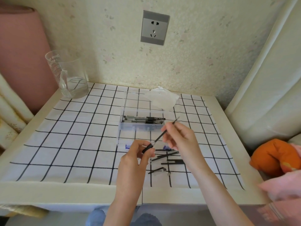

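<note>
Two hands work just above the checked cloth (65, 136), in front of a clear box (130, 128). The left hand (136, 154) has its fingers curled round a pen (147, 148), gripping its black rubber section. The right hand (180, 137) pinches a thin black refill (160, 136) between thumb and fingertips. The refill's lower end meets the pen's clear end, and its upper end points up and right, over the box's near right corner.

Several black pens (143, 119) lie lengthwise in the box, side by side along its far part. How many there are is unclear. At the back left stands a glass (71, 75), upright, with a little water (76, 88) at the bottom. A crumpled tissue (162, 98) lies just behind the box.

More loose refills (169, 156) lie scattered on the cloth below the right hand, with a cap (158, 170) near them, closer to the table's front edge.
</note>
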Demonstrator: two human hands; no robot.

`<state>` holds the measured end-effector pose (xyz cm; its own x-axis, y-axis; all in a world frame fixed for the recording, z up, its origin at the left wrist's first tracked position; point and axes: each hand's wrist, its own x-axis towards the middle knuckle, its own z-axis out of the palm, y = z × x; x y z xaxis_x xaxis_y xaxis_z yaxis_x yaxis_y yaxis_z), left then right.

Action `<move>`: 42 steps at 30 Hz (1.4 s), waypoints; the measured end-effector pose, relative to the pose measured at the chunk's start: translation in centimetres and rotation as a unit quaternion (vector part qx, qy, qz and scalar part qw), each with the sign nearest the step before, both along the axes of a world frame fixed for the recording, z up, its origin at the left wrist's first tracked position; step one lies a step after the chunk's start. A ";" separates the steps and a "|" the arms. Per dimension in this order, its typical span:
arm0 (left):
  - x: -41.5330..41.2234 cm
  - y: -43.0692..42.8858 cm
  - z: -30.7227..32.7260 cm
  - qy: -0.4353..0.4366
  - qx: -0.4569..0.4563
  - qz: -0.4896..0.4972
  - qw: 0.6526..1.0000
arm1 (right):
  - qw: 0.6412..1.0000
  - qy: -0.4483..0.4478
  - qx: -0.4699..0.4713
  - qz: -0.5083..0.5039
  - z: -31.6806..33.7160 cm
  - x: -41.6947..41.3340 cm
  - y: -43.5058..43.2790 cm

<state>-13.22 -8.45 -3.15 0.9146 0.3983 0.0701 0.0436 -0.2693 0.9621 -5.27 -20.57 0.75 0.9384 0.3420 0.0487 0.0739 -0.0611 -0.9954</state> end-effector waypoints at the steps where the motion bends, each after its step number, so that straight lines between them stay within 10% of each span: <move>1: 0.0 0.0 0.1 -0.004 -0.008 0.001 1.000 | 0.999 -0.005 -0.039 0.032 0.0 -0.2 0.1; 6: -0.1 0.0 0.5 -0.017 -0.032 -0.008 0.999 | 0.973 0.014 -0.169 0.155 -0.3 -1.4 0.1; 22: -0.1 -0.2 0.3 -0.007 -0.019 -0.015 1.000 | 0.929 0.020 -0.358 0.091 -3.4 -2.7 -5.4; 42: -0.1 -0.2 0.2 -0.006 -0.013 -0.034 0.999 | 0.998 0.057 -0.027 -0.016 0.0 -1.4 -1.8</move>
<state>-13.34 -8.63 -2.99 0.9387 0.3369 0.0724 0.0138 -0.2466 0.9690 -6.62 -22.34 0.78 0.9475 0.3106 -0.0764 -0.0419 -0.1163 -0.9923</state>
